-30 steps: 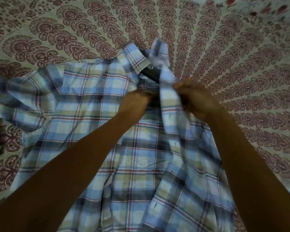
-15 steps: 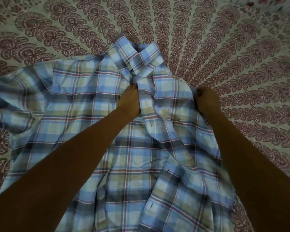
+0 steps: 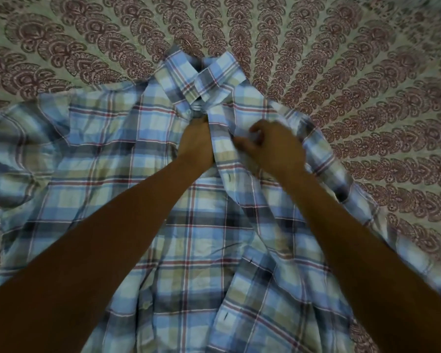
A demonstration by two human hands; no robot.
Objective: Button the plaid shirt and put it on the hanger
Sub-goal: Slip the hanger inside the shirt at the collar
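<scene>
Right hand (image 3: 274,149) moved inward, fingers (image 3: 259,128) pinching the plaid shirt (image 3: 112,154).

Shirt (image 3: 107,154): plaid of pale blue, white and tan blocks, crossed by thin red and dark navy lines. Bedsheet (image 3: 367,80): cream, maroon paisley fans.

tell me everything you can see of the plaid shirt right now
The plaid shirt is a light woven cloth in blue, cream and grey checks with thin red lines. It lies front up and rumpled on a patterned bedspread, collar at the far end. The lower front lies unbuttoned, dark buttonholes showing along the placket. Just below the collar the left hand grips one front edge and the right hand pinches the other.
</scene>
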